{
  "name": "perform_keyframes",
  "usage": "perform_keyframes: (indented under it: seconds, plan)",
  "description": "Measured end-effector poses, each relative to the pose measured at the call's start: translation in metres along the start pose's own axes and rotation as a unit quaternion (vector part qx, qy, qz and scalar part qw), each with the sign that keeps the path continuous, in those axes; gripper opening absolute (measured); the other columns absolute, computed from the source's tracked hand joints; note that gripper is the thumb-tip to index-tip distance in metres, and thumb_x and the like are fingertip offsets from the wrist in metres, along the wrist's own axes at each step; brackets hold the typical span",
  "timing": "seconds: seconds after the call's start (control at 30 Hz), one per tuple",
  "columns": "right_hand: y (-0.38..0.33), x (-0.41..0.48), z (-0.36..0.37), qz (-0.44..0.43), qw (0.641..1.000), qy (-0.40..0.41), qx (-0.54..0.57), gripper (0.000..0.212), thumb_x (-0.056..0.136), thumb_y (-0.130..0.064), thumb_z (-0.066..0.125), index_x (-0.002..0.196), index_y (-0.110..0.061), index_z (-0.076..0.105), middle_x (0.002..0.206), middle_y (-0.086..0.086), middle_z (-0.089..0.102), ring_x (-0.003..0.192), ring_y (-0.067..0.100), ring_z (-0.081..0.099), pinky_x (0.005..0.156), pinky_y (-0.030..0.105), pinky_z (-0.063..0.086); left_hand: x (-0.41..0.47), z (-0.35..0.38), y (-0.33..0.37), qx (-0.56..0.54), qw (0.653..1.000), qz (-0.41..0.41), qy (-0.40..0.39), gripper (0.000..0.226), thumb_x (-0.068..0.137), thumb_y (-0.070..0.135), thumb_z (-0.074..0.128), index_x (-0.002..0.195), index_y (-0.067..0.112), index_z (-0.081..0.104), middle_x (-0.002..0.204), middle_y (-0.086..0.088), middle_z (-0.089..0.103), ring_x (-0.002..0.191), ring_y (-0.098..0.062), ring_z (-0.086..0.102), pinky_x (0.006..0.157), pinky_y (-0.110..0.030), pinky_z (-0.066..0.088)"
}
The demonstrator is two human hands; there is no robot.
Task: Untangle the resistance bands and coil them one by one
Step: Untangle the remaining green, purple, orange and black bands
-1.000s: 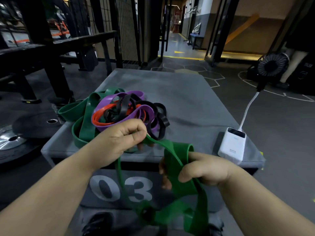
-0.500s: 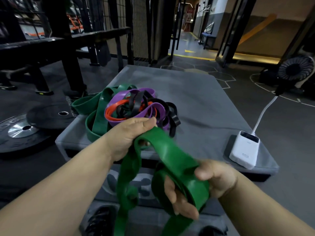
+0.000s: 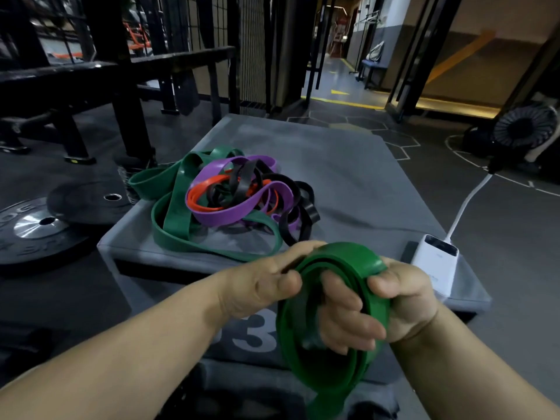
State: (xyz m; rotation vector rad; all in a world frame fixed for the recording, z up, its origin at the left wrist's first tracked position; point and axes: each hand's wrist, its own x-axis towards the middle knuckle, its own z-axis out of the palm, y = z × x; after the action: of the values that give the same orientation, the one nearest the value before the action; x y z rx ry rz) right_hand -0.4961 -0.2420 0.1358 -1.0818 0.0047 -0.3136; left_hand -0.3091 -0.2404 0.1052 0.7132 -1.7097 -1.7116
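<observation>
Head view, one entry per item, each placed against the grey padded box (image 3: 348, 165).

Green band (image 3: 348, 253): wide, flat, bright green rubber, wound into an oval coil of several layers. It is held off the box, in front of its near edge and over the "03" (image 3: 251, 331) on its front face. The lower end of the coil runs down out of frame.

Left hand (image 3: 260, 286): in front of the box's near edge, gripping the coil's upper left rim, fingers curled over the top and thumb on the near side.

Right hand (image 3: 403, 295): before the box's near right corner, fingers (image 3: 342, 301) passed through the coil's centre and curled, thumb pressed on the outer layer, holding the band.

Tangle (image 3: 236, 198): on the box's left half, near its front. It holds a dark green band (image 3: 178, 204) looping widest, a purple band (image 3: 230, 213), a thin orange band (image 3: 200, 204) and several narrow black bands (image 3: 303, 213), all interlaced.

Power bank (image 3: 436, 265): white, lying on the box's near right corner, its white cable (image 3: 466, 201) leading off to the right.

Weight plates (image 3: 39, 225): flat on the floor, left of the box.
</observation>
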Motion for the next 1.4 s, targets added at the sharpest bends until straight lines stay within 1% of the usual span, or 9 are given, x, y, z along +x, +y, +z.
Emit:
perform_keyframes:
  seconds: [0.13, 0.33, 0.53, 0.63, 0.83, 1.0, 1.13, 1.3, 1.4]
  plan:
    - [0.001, -0.006, -0.007, 0.014, 1.0, -0.013, -0.009, 0.024, 0.088, -0.028, 0.06, 0.098, -0.006, 0.061, 0.084, 0.007, 0.071, 0.069, 0.016, 0.065, 0.067, 0.036, 0.041, 0.006, 0.004, 0.007, -0.054, 0.998, 0.012, 0.022, 0.087, 0.057, 0.064, 0.081, 0.121, 0.016, 0.05, 0.114, -0.016, 0.053, 0.108, -0.026, 0.05, 0.094, -0.037, 0.043]
    - [-0.002, -0.016, -0.015, 0.035, 0.999, -0.014, -0.037, 0.025, 0.087, -0.027, 0.063, 0.098, -0.005, 0.063, 0.089, 0.01, 0.071, 0.068, 0.017, 0.068, 0.058, 0.037, 0.036, 0.002, -0.01, 0.018, 0.008, 0.998, -0.03, -0.048, 0.089, 0.055, 0.045, 0.09, 0.126, 0.012, 0.048, 0.119, -0.009, 0.061, 0.115, -0.023, 0.058, 0.094, -0.04, 0.048]
    - [-0.005, -0.019, -0.019, 0.04, 0.998, -0.014, -0.051, 0.025, 0.085, -0.027, 0.063, 0.095, -0.004, 0.064, 0.075, 0.004, 0.071, 0.092, 0.031, 0.067, 0.095, 0.052, 0.039, -0.002, -0.019, 0.026, 0.116, 0.993, -0.023, -0.006, 0.089, 0.048, 0.051, 0.089, 0.125, 0.021, 0.058, 0.125, -0.005, 0.065, 0.119, -0.023, 0.06, 0.1, -0.046, 0.048]
    - [-0.004, -0.019, -0.02, 0.048, 0.998, -0.027, -0.043, 0.026, 0.087, -0.026, 0.063, 0.098, -0.002, 0.063, 0.077, 0.005, 0.071, 0.098, 0.033, 0.066, 0.102, 0.055, 0.035, -0.005, -0.023, 0.03, 0.114, 0.993, 0.002, 0.024, 0.083, 0.048, 0.046, 0.091, 0.118, 0.012, 0.063, 0.116, -0.007, 0.069, 0.112, -0.025, 0.064, 0.095, -0.041, 0.052]
    - [-0.005, -0.014, -0.021, 0.025, 0.999, -0.024, -0.012, 0.03, 0.085, -0.027, 0.065, 0.103, -0.003, 0.059, 0.086, 0.007, 0.07, 0.082, 0.024, 0.069, 0.087, 0.045, 0.047, -0.001, -0.013, 0.024, 0.083, 0.993, 0.048, 0.062, 0.048, 0.067, 0.03, 0.072, 0.109, 0.01, 0.061, 0.098, -0.001, 0.066, 0.094, -0.016, 0.064, 0.082, -0.027, 0.051]
    - [0.001, -0.013, -0.026, 0.013, 0.999, -0.036, 0.006, 0.036, 0.081, -0.01, 0.074, 0.111, -0.001, 0.056, 0.114, 0.017, 0.056, 0.098, 0.026, 0.064, 0.099, 0.053, 0.044, 0.009, -0.006, 0.017, -0.027, 0.985, 0.109, 0.134, 0.037, 0.07, 0.028, 0.066, 0.102, 0.012, 0.059, 0.081, -0.004, 0.06, 0.071, -0.015, 0.058, 0.066, -0.024, 0.05]
    - [0.001, -0.021, -0.032, -0.017, 0.999, -0.001, -0.032, 0.022, 0.088, -0.013, 0.065, 0.108, -0.004, 0.062, 0.107, 0.014, 0.064, 0.105, 0.032, 0.063, 0.102, 0.056, 0.038, 0.013, -0.004, 0.011, -0.052, 0.98, 0.115, 0.156, 0.031, 0.069, 0.03, 0.069, 0.095, 0.015, 0.063, 0.081, -0.006, 0.057, 0.066, -0.014, 0.055, 0.062, -0.022, 0.048]
    - [-0.015, -0.022, -0.03, -0.105, 0.994, 0.012, 0.03, 0.025, 0.096, -0.008, 0.053, 0.116, 0.006, 0.055, 0.097, 0.019, 0.067, 0.106, 0.041, 0.061, 0.103, 0.057, 0.038, 0.016, -0.001, -0.01, -0.042, 0.997, 0.0, 0.061, 0.1, 0.055, 0.071, 0.078, 0.126, 0.005, 0.054, 0.103, -0.002, 0.065, 0.093, -0.016, 0.061, 0.08, -0.025, 0.048]
    - [-0.024, -0.027, -0.026, -0.149, 0.986, 0.029, 0.075, 0.028, 0.097, -0.011, 0.053, 0.119, 0.006, 0.053, 0.092, 0.017, 0.065, 0.088, 0.032, 0.065, 0.099, 0.06, 0.041, 0.011, 0.004, -0.024, 0.069, 0.996, -0.054, -0.008, 0.073, 0.073, 0.072, 0.062, 0.126, 0.023, 0.05, 0.112, 0.017, 0.064, 0.108, -0.002, 0.059, 0.094, -0.029, 0.046]
